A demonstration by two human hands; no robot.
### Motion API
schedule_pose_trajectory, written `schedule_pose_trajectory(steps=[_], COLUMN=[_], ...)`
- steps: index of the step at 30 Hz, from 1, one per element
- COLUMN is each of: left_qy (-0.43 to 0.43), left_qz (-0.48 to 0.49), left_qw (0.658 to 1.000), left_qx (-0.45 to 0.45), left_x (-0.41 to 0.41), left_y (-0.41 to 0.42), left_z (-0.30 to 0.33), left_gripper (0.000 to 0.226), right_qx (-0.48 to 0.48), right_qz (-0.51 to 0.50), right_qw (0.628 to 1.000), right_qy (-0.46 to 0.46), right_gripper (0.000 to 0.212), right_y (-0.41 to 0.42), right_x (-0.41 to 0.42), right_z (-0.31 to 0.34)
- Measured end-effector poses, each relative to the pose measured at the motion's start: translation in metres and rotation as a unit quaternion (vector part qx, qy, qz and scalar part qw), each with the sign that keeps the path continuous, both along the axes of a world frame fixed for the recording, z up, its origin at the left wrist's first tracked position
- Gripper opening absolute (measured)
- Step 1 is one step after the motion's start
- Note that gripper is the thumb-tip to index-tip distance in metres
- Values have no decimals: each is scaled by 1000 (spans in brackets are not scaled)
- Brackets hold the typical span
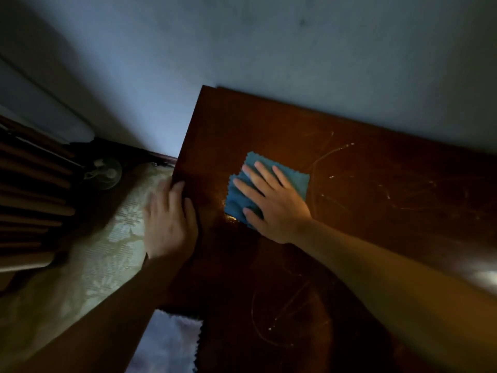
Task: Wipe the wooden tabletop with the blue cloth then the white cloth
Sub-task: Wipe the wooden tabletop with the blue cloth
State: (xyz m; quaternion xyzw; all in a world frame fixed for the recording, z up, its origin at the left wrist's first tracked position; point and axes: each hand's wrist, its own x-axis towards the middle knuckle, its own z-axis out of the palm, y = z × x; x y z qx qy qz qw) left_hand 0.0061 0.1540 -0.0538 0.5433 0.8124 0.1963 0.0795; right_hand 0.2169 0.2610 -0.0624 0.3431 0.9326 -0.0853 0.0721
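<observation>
The dark wooden tabletop (pixel 349 197) stands against the wall and shows pale streaks and scratches. A blue cloth (pixel 298 179) with zigzag edges lies flat near the table's left side. My right hand (pixel 271 203) presses down on it with fingers spread straight. My left hand (pixel 169 222) rests at the table's left edge, its fingertips curled over the rim. A white cloth (pixel 172 343) with zigzag edges lies at the bottom, partly under my left forearm, by the table's near left corner.
A pale patterned fabric (pixel 107 251) covers something left of the table. A small fan (pixel 105 173) sits behind it in shadow. Dark slats (pixel 29 200) fill the far left. The grey wall (pixel 269 49) runs along the table's back edge.
</observation>
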Motion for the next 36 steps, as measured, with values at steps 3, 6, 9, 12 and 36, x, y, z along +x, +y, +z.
schedule_pose_trajectory(steps=[3, 6, 9, 12, 36], left_qy=[2, 9, 22, 30, 53], left_qz=[-151, -179, -178, -176, -172], left_qw=[988, 984, 984, 984, 984], left_qx=[-17, -23, -20, -18, -13], left_x=[3, 1, 0, 1, 2], left_y=[-6, -6, -7, -7, -7], left_z=[-6, -11, -14, -14, -11], left_gripper=[50, 53, 53, 54, 52], right_qx=[4, 3, -5, 2, 16], right_qz=[11, 2, -19, -42, -12], right_qw=[1000, 999, 998, 996, 1000], right_qy=[12, 34, 62, 76, 5], right_gripper=[68, 67, 64, 61, 67], right_y=[9, 27, 55, 87, -21], right_x=[1, 5, 7, 8, 25], right_z=[-3, -1, 2, 5, -2])
